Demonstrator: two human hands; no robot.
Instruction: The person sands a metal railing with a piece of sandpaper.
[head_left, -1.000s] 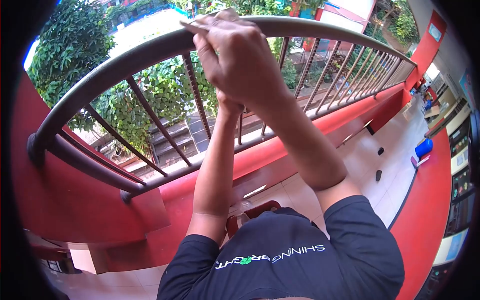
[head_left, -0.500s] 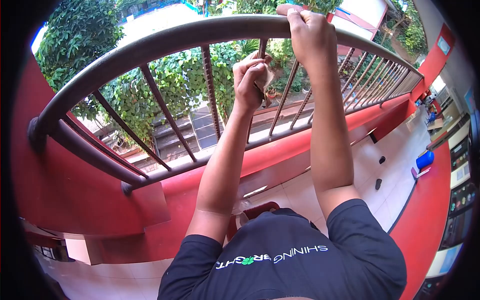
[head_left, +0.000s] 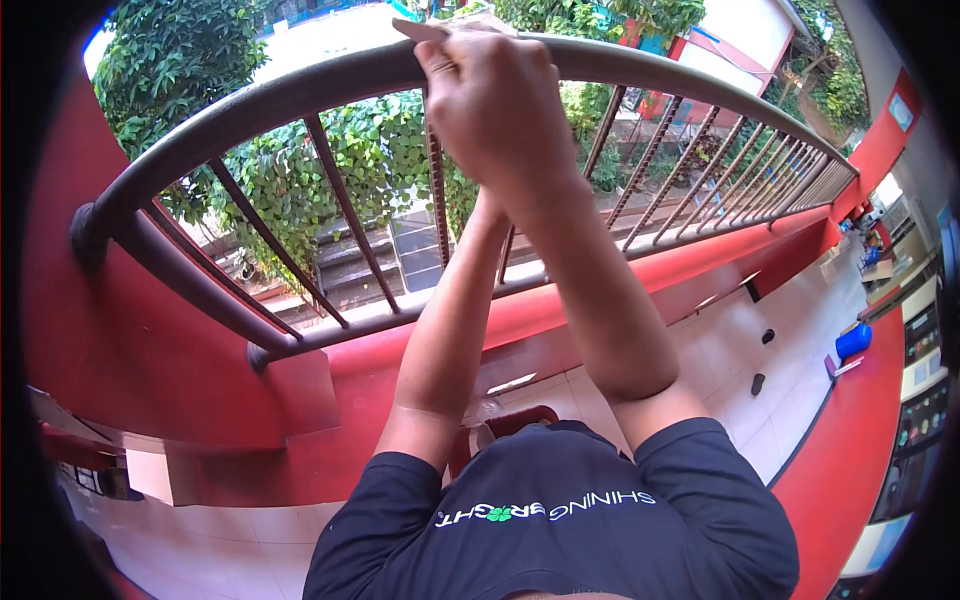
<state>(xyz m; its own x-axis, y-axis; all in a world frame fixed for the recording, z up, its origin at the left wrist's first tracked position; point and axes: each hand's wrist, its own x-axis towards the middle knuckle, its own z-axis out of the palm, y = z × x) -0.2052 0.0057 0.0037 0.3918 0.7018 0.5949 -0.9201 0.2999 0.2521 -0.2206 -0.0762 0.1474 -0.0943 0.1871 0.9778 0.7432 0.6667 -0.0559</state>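
My right hand (head_left: 500,105) is closed over the top of the dark curved handrail (head_left: 345,82). A brown piece that looks like cloth or sandpaper (head_left: 421,30) sticks out from its fingers on the left side, and more of it shows behind the knuckles. My left hand lies behind my right hand and wrist, so its fingers are hidden. Only my left forearm (head_left: 450,310) shows, rising to the railing and passing behind the right wrist. Below the handrail run upright metal bars (head_left: 352,215).
A red wall (head_left: 160,350) stands at the left, and a red ledge runs under the railing. At the right are a blue bucket (head_left: 853,341), dark footwear (head_left: 758,384) on the tiled floor and a long red surface. Leafy plants grow beyond the bars.
My right hand has slid left along the handrail with the brown piece. It now crosses in front of my left hand, which showed closed near an upright bar before.
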